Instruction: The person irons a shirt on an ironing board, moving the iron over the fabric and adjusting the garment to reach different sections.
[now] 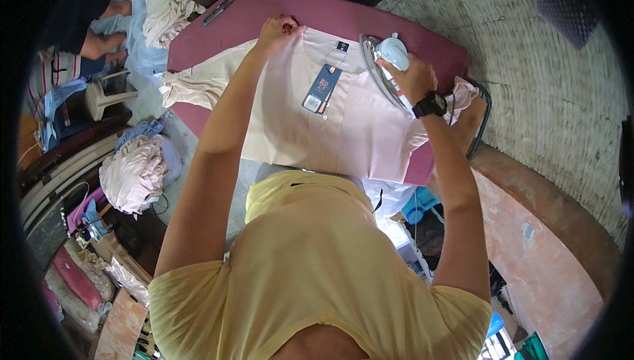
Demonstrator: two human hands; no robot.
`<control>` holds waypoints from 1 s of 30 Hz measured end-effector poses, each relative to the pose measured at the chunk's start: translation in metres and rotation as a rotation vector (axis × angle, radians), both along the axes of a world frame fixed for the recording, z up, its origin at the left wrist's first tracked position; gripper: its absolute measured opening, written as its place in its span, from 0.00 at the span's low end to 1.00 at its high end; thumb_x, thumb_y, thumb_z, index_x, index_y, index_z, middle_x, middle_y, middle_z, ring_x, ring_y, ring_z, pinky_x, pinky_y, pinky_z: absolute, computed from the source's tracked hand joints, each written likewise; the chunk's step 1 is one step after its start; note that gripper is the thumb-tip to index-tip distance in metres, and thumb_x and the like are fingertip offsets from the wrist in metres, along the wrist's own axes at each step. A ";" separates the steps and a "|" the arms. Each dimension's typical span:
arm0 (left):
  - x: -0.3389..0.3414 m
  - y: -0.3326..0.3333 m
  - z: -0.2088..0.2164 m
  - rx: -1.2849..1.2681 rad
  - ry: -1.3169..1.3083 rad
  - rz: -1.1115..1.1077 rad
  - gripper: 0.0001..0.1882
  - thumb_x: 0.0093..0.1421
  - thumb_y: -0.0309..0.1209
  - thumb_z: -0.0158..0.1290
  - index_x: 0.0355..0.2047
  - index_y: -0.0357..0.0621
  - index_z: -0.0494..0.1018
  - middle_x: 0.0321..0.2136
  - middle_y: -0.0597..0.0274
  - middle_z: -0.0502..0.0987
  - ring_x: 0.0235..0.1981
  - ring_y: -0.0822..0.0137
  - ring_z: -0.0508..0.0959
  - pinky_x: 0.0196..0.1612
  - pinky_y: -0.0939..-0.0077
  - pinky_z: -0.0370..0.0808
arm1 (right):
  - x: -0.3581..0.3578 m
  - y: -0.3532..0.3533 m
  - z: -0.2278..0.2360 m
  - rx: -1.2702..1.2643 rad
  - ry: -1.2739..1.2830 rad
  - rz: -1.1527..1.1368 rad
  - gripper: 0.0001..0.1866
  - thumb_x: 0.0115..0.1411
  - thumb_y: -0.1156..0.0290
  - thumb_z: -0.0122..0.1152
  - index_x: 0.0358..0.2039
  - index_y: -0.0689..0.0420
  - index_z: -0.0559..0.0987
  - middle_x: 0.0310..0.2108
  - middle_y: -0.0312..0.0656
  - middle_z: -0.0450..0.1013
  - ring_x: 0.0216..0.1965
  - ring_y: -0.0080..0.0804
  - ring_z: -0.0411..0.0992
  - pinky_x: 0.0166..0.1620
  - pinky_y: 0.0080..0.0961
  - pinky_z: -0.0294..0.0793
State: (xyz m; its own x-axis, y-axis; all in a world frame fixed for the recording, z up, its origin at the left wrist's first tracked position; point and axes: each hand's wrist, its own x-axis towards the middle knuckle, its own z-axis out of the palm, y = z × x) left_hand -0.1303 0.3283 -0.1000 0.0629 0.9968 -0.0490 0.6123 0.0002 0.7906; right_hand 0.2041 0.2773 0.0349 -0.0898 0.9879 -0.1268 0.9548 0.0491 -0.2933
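A pale pink shirt (290, 115) lies spread on a maroon-covered ironing board (264, 6), its collar end toward the far side. A dark blue hang tag (321, 88) on a string rests on its front. My left hand (277, 33) is closed, pinching the cloth by the left shoulder near the neckline. In my right hand (413, 79) is a clothes iron (386, 63) with a light blue-white top, resting on the shirt near the right shoulder. A black watch (431, 104) is on my right wrist. The iron's underside is hidden.
Thread snips (217, 12) lie at the board's far left. A pile of pale garments (134, 175) sits lower left, with more cloth (165, 13) farther back. Another person's hands (112, 30) show at the upper left, by a stool (105, 96). A dark cord (452, 110) hangs by my right wrist.
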 end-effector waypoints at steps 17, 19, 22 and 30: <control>-0.015 0.022 0.003 -0.049 0.184 -0.039 0.16 0.48 0.41 0.66 0.28 0.42 0.79 0.22 0.62 0.80 0.25 0.71 0.79 0.33 0.74 0.75 | -0.056 0.032 0.057 -0.166 0.127 0.178 0.33 0.45 0.36 0.64 0.40 0.52 0.82 0.35 0.48 0.79 0.39 0.47 0.77 0.43 0.42 0.76; -0.022 0.025 0.006 -0.040 0.201 -0.104 0.16 0.49 0.41 0.65 0.29 0.41 0.79 0.23 0.60 0.80 0.25 0.71 0.80 0.33 0.73 0.76 | -0.083 0.019 0.077 -0.284 0.238 0.286 0.31 0.49 0.38 0.61 0.39 0.56 0.81 0.33 0.52 0.78 0.39 0.50 0.76 0.42 0.44 0.74; -0.022 0.033 0.024 -0.166 0.182 -0.177 0.16 0.50 0.41 0.65 0.30 0.40 0.79 0.23 0.59 0.80 0.24 0.69 0.80 0.32 0.73 0.75 | -0.121 -0.013 0.063 -0.304 0.358 0.175 0.34 0.57 0.40 0.52 0.37 0.66 0.77 0.32 0.61 0.75 0.38 0.56 0.75 0.42 0.47 0.73; -0.021 0.051 0.053 -0.172 0.225 -0.490 0.18 0.45 0.45 0.66 0.31 0.48 0.80 0.28 0.60 0.81 0.32 0.66 0.80 0.37 0.70 0.74 | -0.201 -0.098 -0.009 -0.459 1.020 -0.445 0.29 0.62 0.48 0.54 0.28 0.69 0.73 0.19 0.55 0.71 0.21 0.44 0.73 0.29 0.41 0.70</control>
